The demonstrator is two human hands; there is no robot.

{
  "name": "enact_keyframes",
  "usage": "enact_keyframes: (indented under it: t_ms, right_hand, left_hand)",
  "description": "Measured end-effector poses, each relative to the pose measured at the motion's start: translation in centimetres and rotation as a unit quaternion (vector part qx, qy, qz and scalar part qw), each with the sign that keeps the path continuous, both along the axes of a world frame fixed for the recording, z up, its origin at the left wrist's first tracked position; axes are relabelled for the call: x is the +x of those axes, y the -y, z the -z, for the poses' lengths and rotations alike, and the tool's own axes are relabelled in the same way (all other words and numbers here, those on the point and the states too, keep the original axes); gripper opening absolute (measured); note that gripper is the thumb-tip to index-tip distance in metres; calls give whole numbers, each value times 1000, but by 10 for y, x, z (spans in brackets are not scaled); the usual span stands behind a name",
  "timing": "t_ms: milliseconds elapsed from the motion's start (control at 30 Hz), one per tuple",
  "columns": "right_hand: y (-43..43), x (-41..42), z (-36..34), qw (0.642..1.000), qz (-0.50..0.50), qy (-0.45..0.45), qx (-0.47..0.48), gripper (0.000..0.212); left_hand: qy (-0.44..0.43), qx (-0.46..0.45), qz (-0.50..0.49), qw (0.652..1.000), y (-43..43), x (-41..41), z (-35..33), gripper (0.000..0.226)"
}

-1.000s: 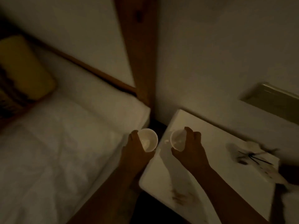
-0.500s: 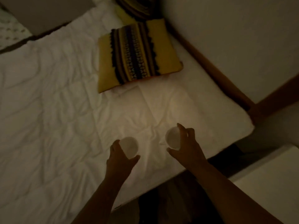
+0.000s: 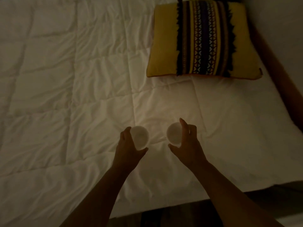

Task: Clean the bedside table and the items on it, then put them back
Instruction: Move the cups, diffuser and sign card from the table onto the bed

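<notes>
Dim light. Left hand grips left cup, fingers curled round its side. Right hand grips right cup, fingers clamped on its side. Both cups white, side by side, apart, over white quilt of bed. Cannot tell whether they touch quilt. Yellow striped cushion lies farther up bed, beside wooden frame.
</notes>
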State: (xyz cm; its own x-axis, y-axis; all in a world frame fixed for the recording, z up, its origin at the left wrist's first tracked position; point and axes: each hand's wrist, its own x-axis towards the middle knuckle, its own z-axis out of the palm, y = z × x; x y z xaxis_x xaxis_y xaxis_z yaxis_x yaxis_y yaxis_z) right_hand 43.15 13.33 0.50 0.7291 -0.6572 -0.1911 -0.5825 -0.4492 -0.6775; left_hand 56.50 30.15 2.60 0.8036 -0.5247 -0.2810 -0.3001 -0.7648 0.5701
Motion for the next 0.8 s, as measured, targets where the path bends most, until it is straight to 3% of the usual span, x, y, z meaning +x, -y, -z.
enact_keyframes:
  t_ms: [200, 467, 633, 800]
  right_hand:
    - [-6, 25, 28, 998, -22, -57, -8, 108]
    - [-9, 20, 29, 998, -13, -57, -3, 114]
    - [-5, -14, 9, 998, -6, -54, 25, 108]
    - [5, -74, -21, 996, 19, -79, 46, 91]
  left_hand:
    - [-2, 59, 38, 998, -5, 15, 29, 101]
    - [-20, 75, 48, 996, -10, 24, 26, 120]
    - [8, 89, 56, 994, -3, 28, -4, 109]
    - [44, 86, 143, 985, 29, 2, -41, 78]
